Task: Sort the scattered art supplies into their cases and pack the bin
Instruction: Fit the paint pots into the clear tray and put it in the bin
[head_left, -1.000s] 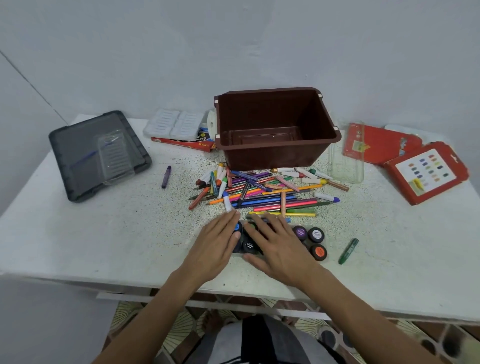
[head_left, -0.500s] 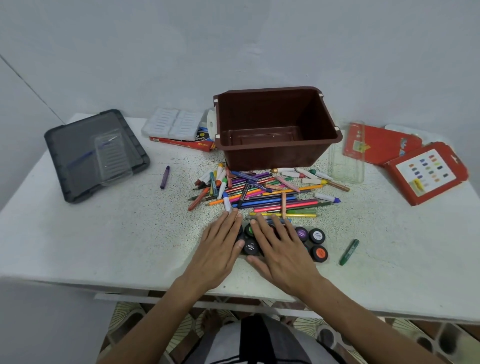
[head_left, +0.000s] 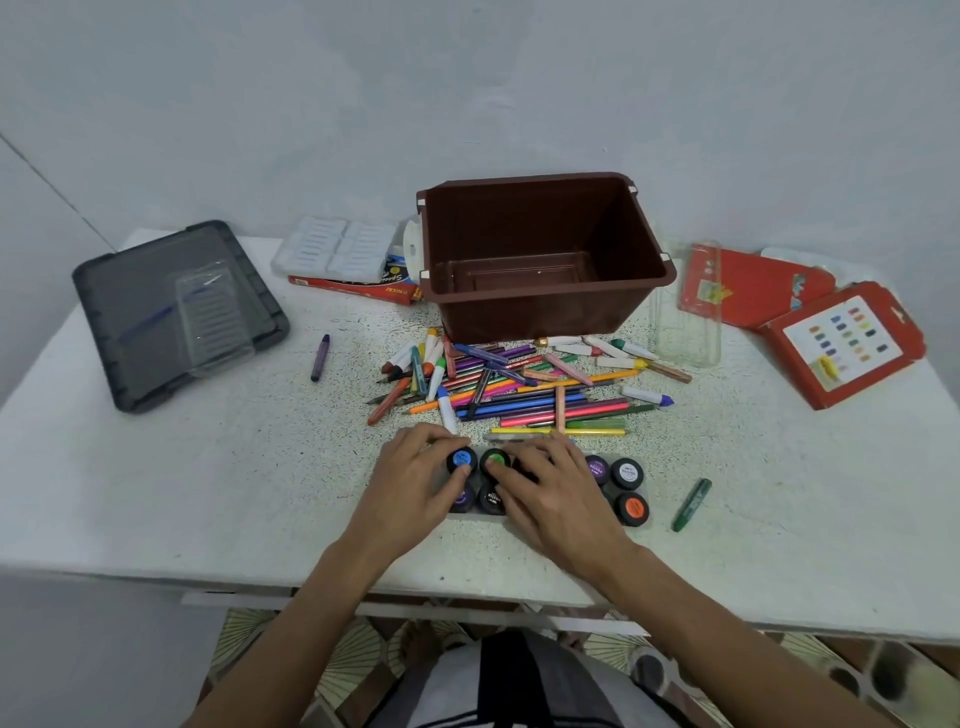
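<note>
Several black paint pots with coloured lids sit in two rows at the table's front, among them a white-lidded pot and an orange-lidded pot. My left hand grips the blue-lidded pot at the left end, fingers curled behind it and thumb in front. My right hand lies over the middle pots and hides them; its thumb and forefinger pinch the green-lidded pot. Behind the pots lies a pile of pencils, markers and crayons. The brown bin stands behind the pile with nothing in it.
A green crayon lies to the right of the pots and a purple crayon to the left. A grey lid holds a clear insert. A white tray, a clear case and red boxes flank the bin.
Both hands lay flat on the pots with straight fingers; now the fingers have curled, the left round the blue-lidded pot and the right onto the green-lidded one.
</note>
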